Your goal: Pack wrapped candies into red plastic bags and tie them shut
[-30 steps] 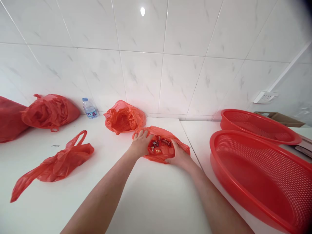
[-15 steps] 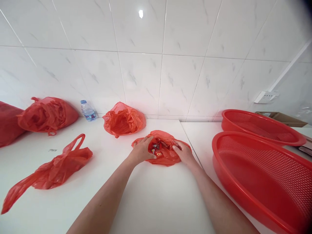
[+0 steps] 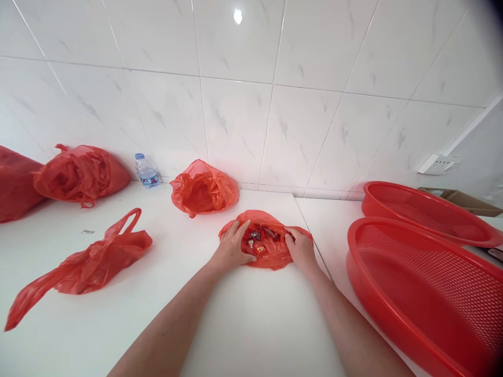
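A red plastic bag (image 3: 277,260) lies on the white table in front of me, its mouth spread wide. Inside it are several small wrapped sweets (image 3: 259,247), mostly red and dark, some with yellow marks. My left hand (image 3: 231,246) holds the left rim, thumb and fingers spread apart around the opening. At the right rim, my right hand (image 3: 302,250) grips the plastic with the thumb over the edge and the other fingers partly hidden.
Behind stands another open red bag (image 3: 204,191), with a water bottle (image 3: 146,172) to its left. A knotted red bag (image 3: 94,264) lies at left, and a bulging red bag (image 3: 84,175) sits farther back. Red mesh baskets (image 3: 387,309) stand at right, near a cardboard box (image 3: 467,201).
The view has shifted and tilted slightly, so everything appears a little farther right. Both hands keep their places on the bag's rim, and the sweets lie as before.
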`<action>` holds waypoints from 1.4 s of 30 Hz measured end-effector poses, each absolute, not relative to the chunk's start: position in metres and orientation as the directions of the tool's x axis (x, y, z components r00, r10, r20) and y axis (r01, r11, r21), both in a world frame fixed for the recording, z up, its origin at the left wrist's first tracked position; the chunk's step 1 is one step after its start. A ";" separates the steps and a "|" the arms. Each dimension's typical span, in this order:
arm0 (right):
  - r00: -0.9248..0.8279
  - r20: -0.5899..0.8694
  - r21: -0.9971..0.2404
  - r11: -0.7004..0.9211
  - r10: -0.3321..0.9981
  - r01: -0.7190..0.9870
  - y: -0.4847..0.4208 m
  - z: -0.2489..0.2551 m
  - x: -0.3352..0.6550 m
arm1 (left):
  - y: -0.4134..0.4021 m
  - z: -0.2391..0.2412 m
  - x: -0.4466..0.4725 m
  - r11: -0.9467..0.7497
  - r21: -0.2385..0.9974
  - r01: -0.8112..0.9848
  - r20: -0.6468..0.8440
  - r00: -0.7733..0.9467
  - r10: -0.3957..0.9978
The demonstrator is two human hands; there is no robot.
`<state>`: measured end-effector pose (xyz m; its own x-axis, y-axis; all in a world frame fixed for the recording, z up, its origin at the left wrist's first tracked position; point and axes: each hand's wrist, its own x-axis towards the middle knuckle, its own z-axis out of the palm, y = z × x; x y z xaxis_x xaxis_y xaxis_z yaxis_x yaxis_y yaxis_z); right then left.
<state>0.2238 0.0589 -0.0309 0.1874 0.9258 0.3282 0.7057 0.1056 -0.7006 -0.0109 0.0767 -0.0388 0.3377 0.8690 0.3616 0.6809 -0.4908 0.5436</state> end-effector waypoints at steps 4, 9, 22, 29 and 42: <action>0.084 0.436 -0.530 0.180 0.896 0.829 0.044 -0.025 0.214 | 0.074 -0.031 -0.009 -0.531 0.509 0.678 0.478 0.291 0.829; -0.087 0.677 -0.189 0.287 0.731 0.939 0.035 -0.021 0.197 | 0.073 -0.022 -0.011 -0.622 0.331 0.709 0.694 0.263 0.670; -0.077 0.638 -0.233 0.288 0.766 0.929 0.045 -0.028 0.209 | 0.065 -0.019 -0.009 -0.632 0.125 0.764 0.797 0.303 0.523; 0.043 0.405 -0.473 0.169 0.913 0.865 0.066 -0.039 0.224 | 0.065 -0.021 -0.008 -0.450 0.200 0.871 0.576 0.267 0.773; 0.123 0.355 -0.575 0.113 0.927 0.810 0.071 -0.034 0.220 | 0.073 -0.033 -0.013 -0.353 0.446 0.823 0.349 0.203 0.915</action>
